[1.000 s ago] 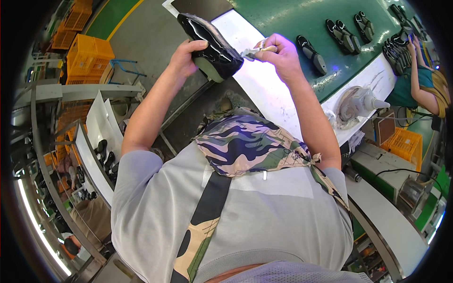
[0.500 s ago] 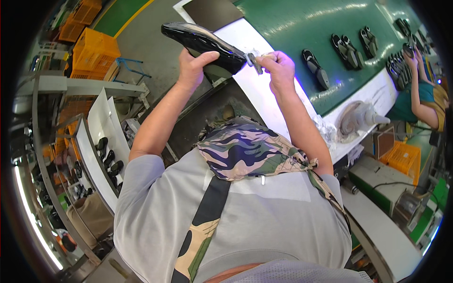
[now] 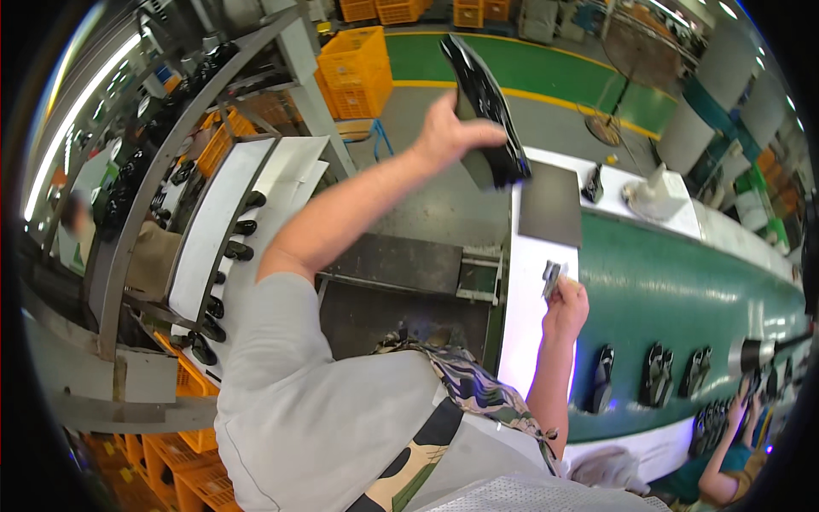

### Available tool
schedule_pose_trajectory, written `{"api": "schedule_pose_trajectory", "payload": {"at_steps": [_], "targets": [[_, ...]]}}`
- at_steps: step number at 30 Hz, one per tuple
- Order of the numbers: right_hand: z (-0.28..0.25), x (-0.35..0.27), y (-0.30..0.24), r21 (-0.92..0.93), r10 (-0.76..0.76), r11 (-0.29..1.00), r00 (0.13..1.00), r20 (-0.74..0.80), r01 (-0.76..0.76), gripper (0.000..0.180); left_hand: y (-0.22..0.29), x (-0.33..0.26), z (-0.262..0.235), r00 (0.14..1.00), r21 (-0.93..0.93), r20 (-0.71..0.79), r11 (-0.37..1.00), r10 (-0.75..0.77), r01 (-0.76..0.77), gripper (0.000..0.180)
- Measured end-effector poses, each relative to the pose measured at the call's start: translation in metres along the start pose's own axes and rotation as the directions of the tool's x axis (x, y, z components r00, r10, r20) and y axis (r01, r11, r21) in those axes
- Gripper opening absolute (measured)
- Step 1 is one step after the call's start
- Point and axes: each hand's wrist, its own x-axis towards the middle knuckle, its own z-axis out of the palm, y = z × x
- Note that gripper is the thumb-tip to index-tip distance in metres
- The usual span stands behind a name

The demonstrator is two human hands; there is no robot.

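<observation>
A glossy black shoe (image 3: 488, 102) is raised at the top middle of the picture, tilted with one end pointing up. My left hand (image 3: 448, 136) grips it, the thumb lying across its dark side. Lower and to the right, my right hand (image 3: 565, 311) is closed in a pinch over the white work surface's edge. Between its fingertips is a small grey, crumpled piece (image 3: 553, 276) like a scrap of cloth or foil; its exact kind is unclear. The two hands are well apart.
Shoes (image 3: 659, 375) stand on the green belt (image 3: 674, 290) at the right. A dark mat (image 3: 550, 203) lies on the white table (image 3: 522, 350). A rack (image 3: 205, 230) with shoes is at the left, orange crates (image 3: 354, 68) behind. A co-worker's hands (image 3: 742, 418) handle shoes at lower right.
My view has swung leftward. The shoe in my left hand has parted from my right hand, which now holds the grey piece away from it.
</observation>
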Motion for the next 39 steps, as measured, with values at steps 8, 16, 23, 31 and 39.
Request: {"api": "schedule_pose_trajectory", "payload": {"at_steps": [8, 16, 23, 31, 39], "targets": [[-0.004, 0.037, 0.056, -0.002, 0.165, 0.986, 0.986, 0.014, -0.165, 0.014, 0.154, 0.173, -0.206, 0.875, 0.521, -0.396, 0.853, 0.278, -0.035, 0.043], [-0.005, 0.063, 0.079, -0.024, 0.18, 0.983, 0.978, -0.107, -0.183, 0.011, 0.214, 0.222, -0.413, 0.739, 0.659, -0.645, 0.631, 0.195, 0.409, 0.061], [0.003, 0.07, 0.076, -0.003, 0.165, 0.986, 0.986, -0.038, -0.165, 0.013, 0.18, 0.223, -0.457, 0.745, 0.745, -0.667, -0.033, -0.026, 0.666, 0.041], [-0.035, 0.044, 0.063, -0.104, 0.068, 0.99, 0.976, -0.208, -0.091, 0.012, 0.135, 0.279, -0.337, 0.922, 0.859, -0.372, -0.417, -0.11, 0.297, 0.049], [-0.124, -0.026, 0.02, 0.006, 0.047, 0.999, 0.917, -0.396, -0.048, 0.015, -0.06, 0.231, -0.05, 0.848, 0.803, 0.476, 0.508, -0.233, -0.311, 0.057]]}}
